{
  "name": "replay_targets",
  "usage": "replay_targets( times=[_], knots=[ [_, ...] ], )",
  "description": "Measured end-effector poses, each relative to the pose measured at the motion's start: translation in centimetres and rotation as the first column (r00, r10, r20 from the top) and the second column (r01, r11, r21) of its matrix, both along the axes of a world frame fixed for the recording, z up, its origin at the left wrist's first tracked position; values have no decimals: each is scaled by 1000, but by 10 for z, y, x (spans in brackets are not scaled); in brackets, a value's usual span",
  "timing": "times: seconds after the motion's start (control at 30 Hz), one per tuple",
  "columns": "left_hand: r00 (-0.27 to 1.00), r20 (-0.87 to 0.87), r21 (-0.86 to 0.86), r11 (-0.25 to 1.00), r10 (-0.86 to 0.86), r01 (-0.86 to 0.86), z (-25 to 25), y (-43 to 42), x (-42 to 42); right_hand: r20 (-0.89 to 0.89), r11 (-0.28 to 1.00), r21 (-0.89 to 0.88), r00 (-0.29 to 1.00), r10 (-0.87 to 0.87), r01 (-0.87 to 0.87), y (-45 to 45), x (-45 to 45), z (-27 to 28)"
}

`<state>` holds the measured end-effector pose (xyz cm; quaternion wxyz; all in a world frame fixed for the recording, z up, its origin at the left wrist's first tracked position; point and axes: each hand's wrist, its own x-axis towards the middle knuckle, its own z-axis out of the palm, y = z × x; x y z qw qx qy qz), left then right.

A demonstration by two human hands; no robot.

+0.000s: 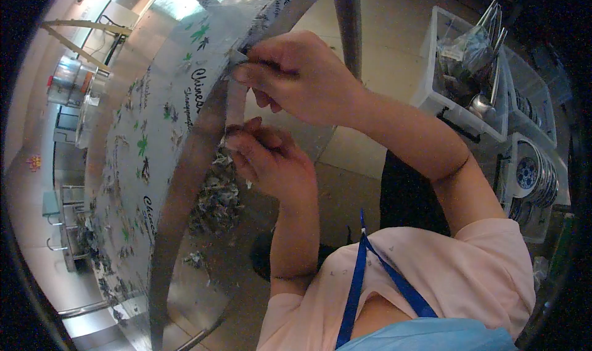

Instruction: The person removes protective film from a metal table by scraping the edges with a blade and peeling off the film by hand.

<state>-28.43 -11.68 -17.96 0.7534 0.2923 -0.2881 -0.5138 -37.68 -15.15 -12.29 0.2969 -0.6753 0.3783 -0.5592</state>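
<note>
Pale strip (236,103) stretches between the two hands at the edge of the desk (176,240); its material is hard to make out. The right hand (299,76) has its thumb and forefinger pinched together on the upper end, with the other fingers curled beneath. The left hand (268,160), just below the right one as seen, pinches the lower end between thumb and fingertips, its remaining fingers bent.

To the left of both hands, patterned plastic film (132,147) covers the desk, printed with black lettering, including the word "Chinese", and green leaf shapes. Below the left hand, near the desk's edge, lies a crumpled heap of grey shreds (216,197).

Above and just beyond the right hand stands a metal leg (348,30). Well to the right of the right hand, a clear plastic bin (425,92) holds metal utensils, among them a ladle (484,105). Farther right and lower than that hand, blue-patterned plates (535,172) stand on edge in a row.

Far to the left of the hands, past the film, is a large metal pot (71,82). Below the hands are the person's pale pink shirt (456,252) and blue lanyard (354,283).
</note>
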Motion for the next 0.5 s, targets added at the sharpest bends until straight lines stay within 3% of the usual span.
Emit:
replay_targets(
  times=[0.2, 0.3, 0.4, 0.5],
  knots=[
    [999, -36, -20, 1000, 16, -17, 1, 3, 2, -101, 981, -185, 991, -86, 66, 8, 9, 11],
    [999, 31, 24, 1000, -9, 8, 7, 11, 6, 52, 994, -100, 998, -33, 38, 7, 11, -2],
    [990, 141, 81, 997, -6, -5, 10, 14, 14, 359, 974, 174, 930, 76, -147, 15, 9, -11],
    [968, 237, 131, 985, 75, -109, 19, 14, 15, 399, 969, 188, 914, 72, -158, 16, 12, -11]
  ],
)
